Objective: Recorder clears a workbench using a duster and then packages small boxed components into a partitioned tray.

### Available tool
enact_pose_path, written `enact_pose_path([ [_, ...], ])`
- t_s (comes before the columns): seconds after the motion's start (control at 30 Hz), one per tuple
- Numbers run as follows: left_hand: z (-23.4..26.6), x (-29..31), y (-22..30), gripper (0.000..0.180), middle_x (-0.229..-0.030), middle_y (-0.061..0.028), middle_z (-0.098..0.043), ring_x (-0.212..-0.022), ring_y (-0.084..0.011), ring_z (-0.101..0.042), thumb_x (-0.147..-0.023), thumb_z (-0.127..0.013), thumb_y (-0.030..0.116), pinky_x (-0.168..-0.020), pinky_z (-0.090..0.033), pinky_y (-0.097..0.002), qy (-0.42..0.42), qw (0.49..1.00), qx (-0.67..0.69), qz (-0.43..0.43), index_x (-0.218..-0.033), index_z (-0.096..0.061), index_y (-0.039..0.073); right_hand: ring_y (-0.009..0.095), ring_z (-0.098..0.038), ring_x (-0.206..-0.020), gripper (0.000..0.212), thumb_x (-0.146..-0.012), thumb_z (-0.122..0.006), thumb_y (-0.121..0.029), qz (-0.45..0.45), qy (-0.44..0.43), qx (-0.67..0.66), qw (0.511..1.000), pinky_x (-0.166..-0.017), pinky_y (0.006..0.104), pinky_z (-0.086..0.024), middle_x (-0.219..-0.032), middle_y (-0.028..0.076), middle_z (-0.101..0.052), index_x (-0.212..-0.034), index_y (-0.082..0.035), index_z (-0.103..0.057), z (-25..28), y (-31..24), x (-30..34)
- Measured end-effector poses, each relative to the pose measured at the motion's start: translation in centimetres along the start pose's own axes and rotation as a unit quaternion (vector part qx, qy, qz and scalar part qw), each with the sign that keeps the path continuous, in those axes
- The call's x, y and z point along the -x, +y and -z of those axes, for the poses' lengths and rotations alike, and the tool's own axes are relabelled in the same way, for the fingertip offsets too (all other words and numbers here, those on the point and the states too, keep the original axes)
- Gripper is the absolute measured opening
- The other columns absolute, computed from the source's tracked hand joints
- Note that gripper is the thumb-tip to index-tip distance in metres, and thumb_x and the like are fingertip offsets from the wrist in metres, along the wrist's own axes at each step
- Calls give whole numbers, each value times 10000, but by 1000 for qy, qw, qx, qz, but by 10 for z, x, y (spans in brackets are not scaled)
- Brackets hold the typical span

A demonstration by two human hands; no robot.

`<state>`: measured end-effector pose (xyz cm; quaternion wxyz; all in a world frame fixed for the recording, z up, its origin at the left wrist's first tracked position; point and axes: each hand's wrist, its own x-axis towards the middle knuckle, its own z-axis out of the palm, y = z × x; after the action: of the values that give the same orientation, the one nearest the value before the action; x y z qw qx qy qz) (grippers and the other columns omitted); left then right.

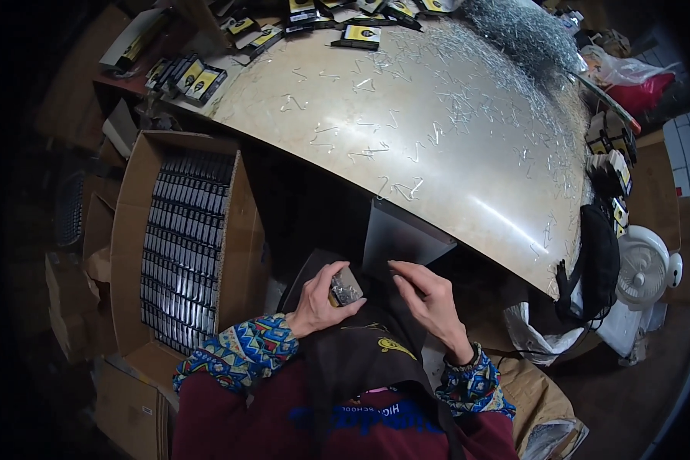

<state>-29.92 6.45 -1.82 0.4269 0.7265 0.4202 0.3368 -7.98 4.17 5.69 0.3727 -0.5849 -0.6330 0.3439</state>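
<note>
Small box (347, 285) between thumb (353, 309) and fingers (329, 271) of the pinching left grip (319, 299), the slightly spread right grip (435, 301) apart.

Left hand (320, 303) curled; right hand (432, 300) loose

White and blue lettering (395, 415) is borne by maroon top (245, 418), white pt. legible. Sm. print is carried by blk./yellow boxes (360, 37) on table (491, 176), too tiny to be read. Carton (123, 397), lower L., is marked w/ sm. white label (147, 410), illegible.
</note>
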Motion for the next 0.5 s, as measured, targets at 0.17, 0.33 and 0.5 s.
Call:
enact_pose_path([
  [0.17,-3,-17,7,697,-967,-149,-592,-838,-258,-608,-676,-810,254,-744,-502,-351,51,999,19,-6,-1249,-489,21,183,-672,-784,196,-887,-630,-43,-22,16,-2,1000,-675,258,-511,-942,137,-696,-1071,14,-666,-7,-13,-1],
  [0.33,5,-40,30,810,-1057,-162,-559,-905,-294,-600,-666,-813,226,-779,-498,-364,13,999,-20,-37,-1339,-410,27,171,-666,-681,184,-868,-650,-54,-42,11,-20,999,-621,259,-507,-821,132,-699,-1033,24,-673,-16,-24,-13],
  [0.5,2,-60,49,1004,-1244,-211,-495,-1121,-337,-526,-635,-826,192,-955,-427,-385,25,974,-130,-184,-1429,-255,-31,270,-675,-711,151,-863,-624,-42,-73,46,25,996,-619,314,-515,-810,195,-661,-991,21,-673,0,-23,-22],
])
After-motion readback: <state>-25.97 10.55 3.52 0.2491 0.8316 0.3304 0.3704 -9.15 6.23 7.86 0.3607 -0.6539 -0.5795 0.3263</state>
